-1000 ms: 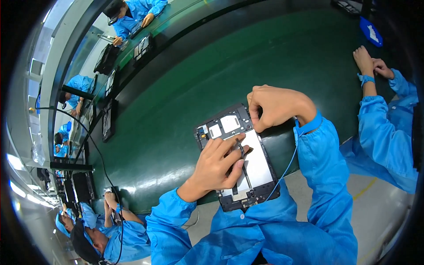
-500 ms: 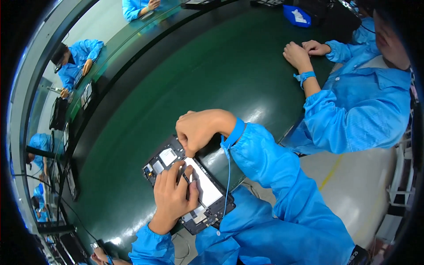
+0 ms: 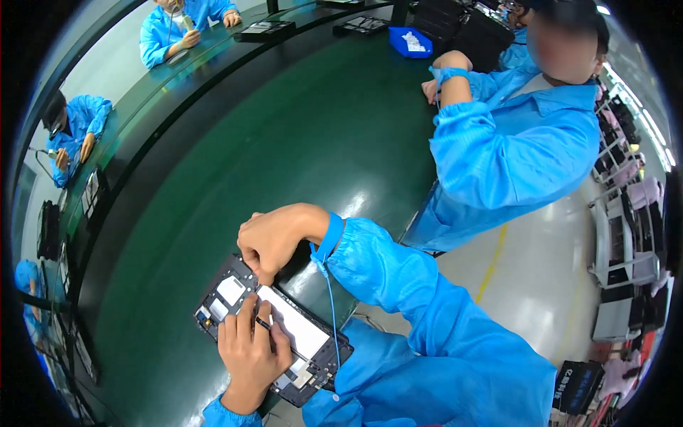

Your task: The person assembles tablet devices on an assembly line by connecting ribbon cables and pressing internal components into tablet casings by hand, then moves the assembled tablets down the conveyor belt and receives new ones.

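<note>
An opened tablet (image 3: 229, 270) with a black frame, a long white battery (image 3: 293, 322) and small metal-coloured parts lies at a slant at the near edge of the green table. My left hand (image 3: 249, 349) rests on its left side and grips it, fingers bent over the inside beside the battery. A short dark strip shows by those fingers; I cannot make out what it is. My right hand (image 3: 274, 238) is closed in a pinch at the tablet's far edge, near the battery's upper end. Its fingertips hide whatever is between them.
A blue wrist strap (image 3: 329, 236) circles my right wrist, its cord hanging across the tablet. On the right, a co-worker (image 3: 512, 149) leans on the green table (image 3: 249, 156). A blue bin (image 3: 410, 43) holds white pieces at the back. Other workers sit beyond the dark rail on the left.
The view has swung, so the tablet and both hands appear lower and farther left. Both hands stay at nearly the same places on the tablet. The co-worker's arms now look folded closer together.
</note>
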The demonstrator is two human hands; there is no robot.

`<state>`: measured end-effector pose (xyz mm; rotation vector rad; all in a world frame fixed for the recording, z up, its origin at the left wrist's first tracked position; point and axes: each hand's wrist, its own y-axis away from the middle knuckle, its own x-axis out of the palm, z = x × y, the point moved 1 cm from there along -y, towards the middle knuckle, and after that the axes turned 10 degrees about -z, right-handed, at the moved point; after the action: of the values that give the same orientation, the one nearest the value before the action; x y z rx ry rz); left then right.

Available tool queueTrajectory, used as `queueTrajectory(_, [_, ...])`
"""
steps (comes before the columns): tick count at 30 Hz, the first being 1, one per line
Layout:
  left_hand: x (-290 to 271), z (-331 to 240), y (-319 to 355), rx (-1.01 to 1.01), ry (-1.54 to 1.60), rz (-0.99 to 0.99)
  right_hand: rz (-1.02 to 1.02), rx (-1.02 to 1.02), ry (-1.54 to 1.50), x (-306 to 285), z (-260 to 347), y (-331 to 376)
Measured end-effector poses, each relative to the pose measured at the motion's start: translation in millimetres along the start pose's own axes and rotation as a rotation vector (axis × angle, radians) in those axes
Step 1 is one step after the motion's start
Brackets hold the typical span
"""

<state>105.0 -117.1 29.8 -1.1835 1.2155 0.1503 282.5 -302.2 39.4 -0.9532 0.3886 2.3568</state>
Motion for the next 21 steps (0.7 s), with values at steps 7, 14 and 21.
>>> queueTrajectory(7, [9, 5, -11, 0.014, 0.072, -0.060, 0.039, 0.040, -0.017, 0, -4, 3])
queueTrajectory(14, [9, 10, 4, 0.059, 0.052, -0.057, 0.110, 0.066, -0.028, 2, -4, -4])
queueTrajectory(21, [7, 6, 0, 0.094, -0.009, -0.019, 0.090, 0.055, -0.075, 5, -13, 1])
